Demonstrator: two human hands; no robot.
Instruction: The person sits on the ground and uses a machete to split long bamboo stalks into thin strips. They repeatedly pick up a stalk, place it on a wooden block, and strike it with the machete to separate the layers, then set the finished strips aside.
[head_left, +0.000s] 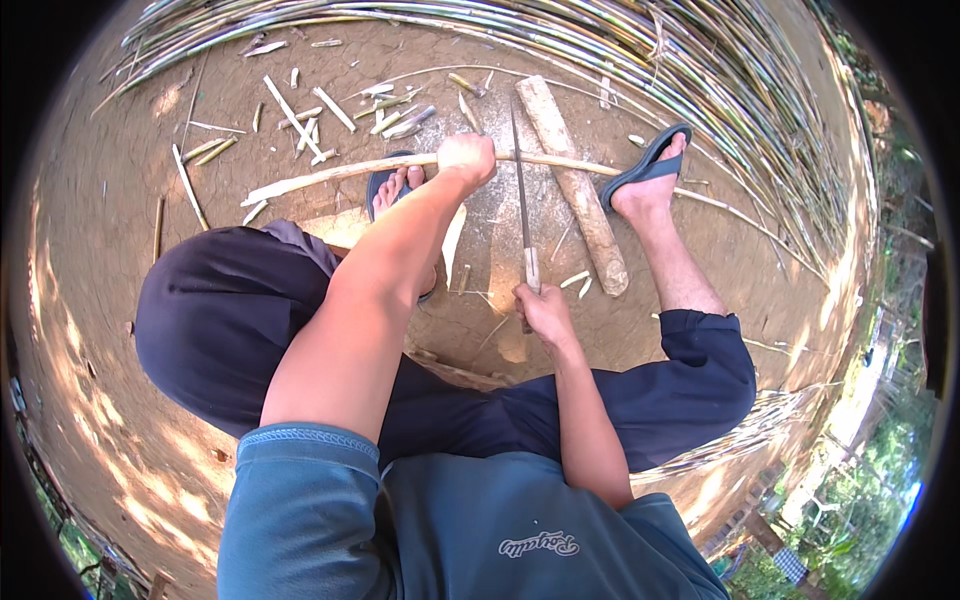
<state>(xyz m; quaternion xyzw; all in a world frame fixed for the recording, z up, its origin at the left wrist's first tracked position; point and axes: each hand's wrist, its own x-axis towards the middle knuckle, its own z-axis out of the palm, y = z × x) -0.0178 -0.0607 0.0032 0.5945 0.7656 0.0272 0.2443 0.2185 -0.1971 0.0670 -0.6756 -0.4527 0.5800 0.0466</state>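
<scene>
My left hand (467,160) is closed round a long, pale cane stalk (335,174), its fingers wrapped over the middle. The stalk bows across in front of me. It passes above my left foot and over a short log (570,180), then meets my right sandal (648,168). My right hand (546,313) grips the pale handle of a long-bladed knife (524,205), which points away from me. The blade shows nearly edge-on and crosses the stalk just right of my left hand. Whether it touches the stalk, I cannot tell.
Several cut cane pieces (335,108) are scattered at the far left. A large heap of long canes (690,70) curves round the far and right side. Pale dust covers the ground between my feet. My left sandal (376,185) sits near the stalk's left part.
</scene>
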